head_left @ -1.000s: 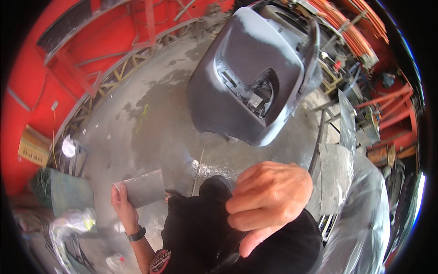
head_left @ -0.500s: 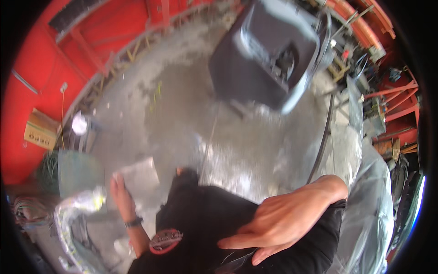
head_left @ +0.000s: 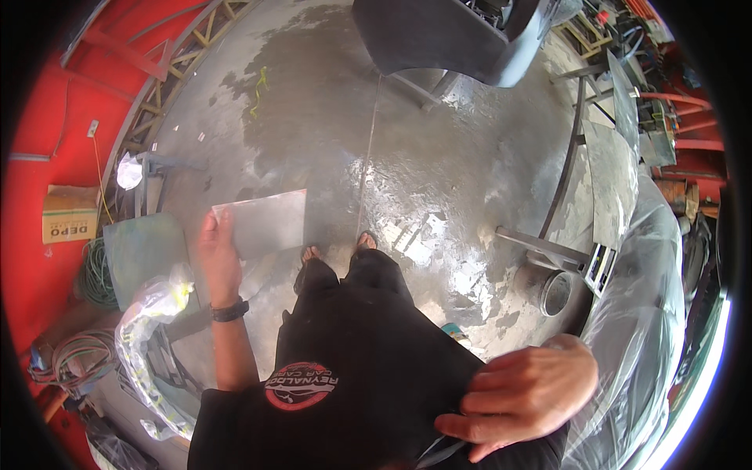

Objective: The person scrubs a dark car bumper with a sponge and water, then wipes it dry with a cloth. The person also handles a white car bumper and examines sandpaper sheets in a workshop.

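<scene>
My left hand (head_left: pixel 221 258) is closed on one edge of a flat grey rectangular sheet (head_left: pixel 270 223), holding it out over the wet floor. A dark band circles that wrist. At lower right, my right hand (head_left: pixel 525 392) is bent in front of my black shirt (head_left: pixel 368 368), its fingers curled together. A thin dark strip (head_left: pixel 442 450) shows just below those fingers; whether they grip it is hidden.
A large dark grey car body panel (head_left: pixel 439 39) rests on a stand ahead. Right of me are a bucket (head_left: pixel 554 291), a metal stand (head_left: pixel 548 244) and plastic sheeting (head_left: pixel 634 313). A cardboard box (head_left: pixel 70 213) and coiled hoses (head_left: pixel 78 356) lie left.
The view has tilted down, so the car panel sits higher and my feet show. My left hand has moved forward with the sheet. The right hand has shifted right, its fingers more curled.
</scene>
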`<control>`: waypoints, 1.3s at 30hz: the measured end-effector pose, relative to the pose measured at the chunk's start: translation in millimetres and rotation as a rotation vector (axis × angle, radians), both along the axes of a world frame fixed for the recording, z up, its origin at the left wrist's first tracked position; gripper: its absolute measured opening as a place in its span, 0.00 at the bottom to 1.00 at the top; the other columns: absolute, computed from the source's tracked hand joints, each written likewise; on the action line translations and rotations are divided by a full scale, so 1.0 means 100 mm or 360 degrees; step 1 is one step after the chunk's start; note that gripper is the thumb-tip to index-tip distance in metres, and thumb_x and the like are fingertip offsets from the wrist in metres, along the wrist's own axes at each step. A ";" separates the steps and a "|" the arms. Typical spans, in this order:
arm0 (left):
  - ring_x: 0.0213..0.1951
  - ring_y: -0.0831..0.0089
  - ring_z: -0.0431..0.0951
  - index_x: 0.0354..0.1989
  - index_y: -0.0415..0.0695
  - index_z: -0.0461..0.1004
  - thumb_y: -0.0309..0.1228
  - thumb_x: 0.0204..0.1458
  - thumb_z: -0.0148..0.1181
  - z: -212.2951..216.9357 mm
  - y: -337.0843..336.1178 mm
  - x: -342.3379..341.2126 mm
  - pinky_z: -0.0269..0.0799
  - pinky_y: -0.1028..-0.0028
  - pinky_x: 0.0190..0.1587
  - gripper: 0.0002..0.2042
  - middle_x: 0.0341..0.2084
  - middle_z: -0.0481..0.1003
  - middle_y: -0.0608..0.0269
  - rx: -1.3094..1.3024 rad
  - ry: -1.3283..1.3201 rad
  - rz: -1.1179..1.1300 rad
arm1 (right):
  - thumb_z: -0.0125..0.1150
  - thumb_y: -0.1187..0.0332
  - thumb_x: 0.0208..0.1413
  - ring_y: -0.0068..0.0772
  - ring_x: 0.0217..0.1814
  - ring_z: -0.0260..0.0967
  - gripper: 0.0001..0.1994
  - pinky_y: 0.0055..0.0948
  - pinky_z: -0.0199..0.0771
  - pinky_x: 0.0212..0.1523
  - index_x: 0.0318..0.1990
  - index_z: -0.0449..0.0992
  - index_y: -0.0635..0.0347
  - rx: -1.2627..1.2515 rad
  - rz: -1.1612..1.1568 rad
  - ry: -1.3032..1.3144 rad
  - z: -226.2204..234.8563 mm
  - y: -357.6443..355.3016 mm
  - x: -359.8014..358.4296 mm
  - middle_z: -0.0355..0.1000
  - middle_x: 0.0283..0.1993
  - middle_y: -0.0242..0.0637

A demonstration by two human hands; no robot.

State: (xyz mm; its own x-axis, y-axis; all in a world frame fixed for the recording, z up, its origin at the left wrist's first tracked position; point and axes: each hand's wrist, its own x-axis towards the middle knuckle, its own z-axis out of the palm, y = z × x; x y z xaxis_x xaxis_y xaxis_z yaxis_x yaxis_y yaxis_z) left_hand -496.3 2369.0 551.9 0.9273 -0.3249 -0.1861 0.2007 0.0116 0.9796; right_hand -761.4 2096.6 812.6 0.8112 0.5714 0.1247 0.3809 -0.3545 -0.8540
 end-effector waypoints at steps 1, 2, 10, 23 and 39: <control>0.37 0.85 0.73 0.48 0.40 0.75 0.33 0.66 0.54 -0.01 -0.01 0.01 0.68 0.80 0.42 0.10 0.38 0.77 0.70 0.0062 0.0038 -0.0050 | 0.64 0.57 0.60 0.29 0.23 0.67 0.19 0.26 0.67 0.21 0.45 0.77 0.68 0.0134 0.0007 0.0121 -0.12 0.07 0.01 0.65 0.27 0.33; 0.38 0.85 0.73 0.48 0.40 0.75 0.33 0.66 0.54 -0.03 -0.02 0.01 0.68 0.80 0.43 0.10 0.38 0.77 0.70 0.0125 0.0075 -0.0095 | 0.65 0.55 0.60 0.31 0.24 0.67 0.22 0.28 0.67 0.22 0.46 0.76 0.69 0.0270 0.0020 0.0241 -0.24 0.14 0.02 0.65 0.28 0.35; 0.41 0.84 0.69 0.46 0.39 0.75 0.31 0.66 0.55 -0.19 0.32 0.18 0.65 0.78 0.48 0.09 0.38 0.75 0.73 0.0017 -0.0051 -0.0360 | 0.46 0.50 0.69 0.51 0.35 0.70 0.26 0.42 0.73 0.35 0.45 0.74 0.72 0.0802 0.0207 0.0547 -0.55 0.99 0.30 0.66 0.33 0.49; 0.39 0.85 0.69 0.45 0.38 0.75 0.32 0.66 0.56 -0.01 0.56 0.21 0.66 0.79 0.45 0.10 0.36 0.75 0.73 -0.0212 -0.0123 -0.0529 | 0.58 0.57 0.65 0.42 0.35 0.72 0.24 0.37 0.71 0.30 0.59 0.69 0.69 0.0149 0.0280 0.0241 -0.08 1.57 0.37 0.66 0.36 0.44; 0.33 0.88 0.66 0.42 0.38 0.77 0.33 0.63 0.61 0.21 0.20 0.11 0.63 0.82 0.36 0.10 0.29 0.72 0.77 -0.0219 -0.0316 -0.1199 | 0.30 0.27 0.61 0.43 0.42 0.74 0.49 0.39 0.69 0.48 0.56 0.74 0.72 0.1170 -0.0432 0.0156 -1.09 2.22 0.55 0.75 0.39 0.45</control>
